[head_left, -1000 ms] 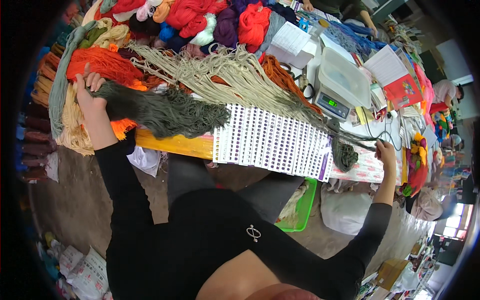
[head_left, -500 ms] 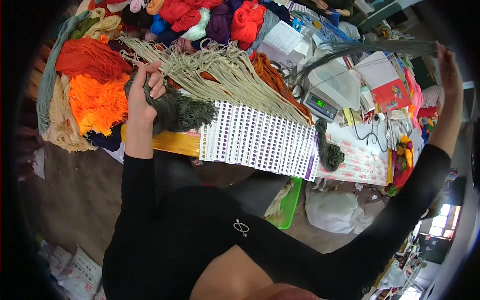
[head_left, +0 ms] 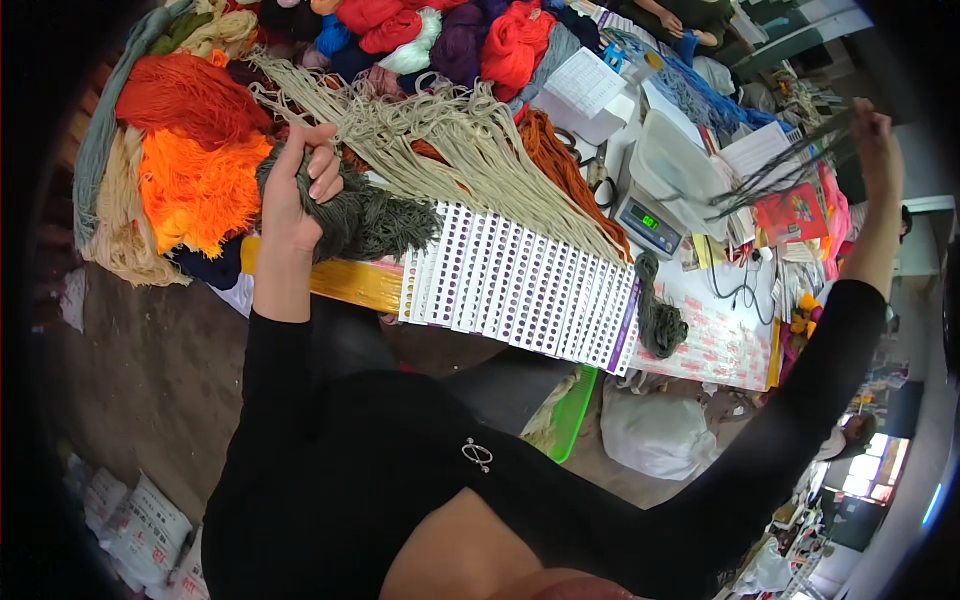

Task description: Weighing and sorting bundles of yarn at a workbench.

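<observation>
My left hand [head_left: 300,190] is closed round a hank of dark grey-green thread [head_left: 385,228], whose cut ends fan out toward the perforated cards. Far out to the right, my raised right hand [head_left: 878,160] grips one end of a thin bunch of dark threads [head_left: 775,178]. Those strands trail loosely in the air toward the scale, and a few are blurred. White cards with rows of holes [head_left: 520,285] lie overlapped along the table's near edge. Just right of them rests a small twisted dark green skein [head_left: 660,310].
Pale green threads [head_left: 450,140] spread behind the cards, beside rust-brown thread [head_left: 565,170]. Orange yarn [head_left: 200,200] is heaped at left. A digital scale [head_left: 648,222] carries a clear plastic tub [head_left: 680,165]. A white sack [head_left: 655,430] and green basket [head_left: 575,415] are below. Another person [head_left: 690,25] sits across.
The threads in my right hand have swung from a taut, nearly level stretch to a loose, drooping bunch, their free ends now farther right. My left hand keeps its hold, shifted slightly right in view.
</observation>
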`<state>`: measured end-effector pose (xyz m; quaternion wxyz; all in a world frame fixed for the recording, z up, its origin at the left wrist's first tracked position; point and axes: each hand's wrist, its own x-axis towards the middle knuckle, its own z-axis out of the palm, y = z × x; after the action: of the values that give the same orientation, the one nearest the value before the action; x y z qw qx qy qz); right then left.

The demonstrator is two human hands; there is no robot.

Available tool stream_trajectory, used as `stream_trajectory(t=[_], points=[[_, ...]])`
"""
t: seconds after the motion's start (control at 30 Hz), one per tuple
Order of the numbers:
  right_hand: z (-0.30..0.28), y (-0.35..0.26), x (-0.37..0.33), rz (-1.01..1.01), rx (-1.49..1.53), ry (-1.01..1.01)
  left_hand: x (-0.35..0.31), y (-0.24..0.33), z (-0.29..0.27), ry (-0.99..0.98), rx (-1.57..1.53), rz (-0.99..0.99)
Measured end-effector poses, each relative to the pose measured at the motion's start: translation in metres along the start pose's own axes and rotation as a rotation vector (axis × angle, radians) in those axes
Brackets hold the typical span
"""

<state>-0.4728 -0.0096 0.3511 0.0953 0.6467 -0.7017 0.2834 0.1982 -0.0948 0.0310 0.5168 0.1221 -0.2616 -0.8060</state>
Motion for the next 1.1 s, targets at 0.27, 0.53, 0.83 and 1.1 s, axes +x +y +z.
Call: stream_trajectory(t=[0.27, 0.53, 0.83, 1.1], points=[[0.143, 0.03, -0.069, 0.203, -0.005, -0.225, -0.004, 0.001, 0.009, 0.006, 0.034, 0.006], [0.289, -0.012, -0.272, 0.256, -0.291, -0.308, -0.011, -0.007, 0.016, -0.023, 0.054, -0.056], [0.268, -0.073, -0.335, 0.281, 0.238, -0.119, -0.018, -0.045, 0.051, -0.121, 0.041, -0.152], [0.28, -0.08, -0.342, 0.397, 0.265, -0.192, -0.027, -0.045, 0.059, -0.138, 0.081, -0.16]])
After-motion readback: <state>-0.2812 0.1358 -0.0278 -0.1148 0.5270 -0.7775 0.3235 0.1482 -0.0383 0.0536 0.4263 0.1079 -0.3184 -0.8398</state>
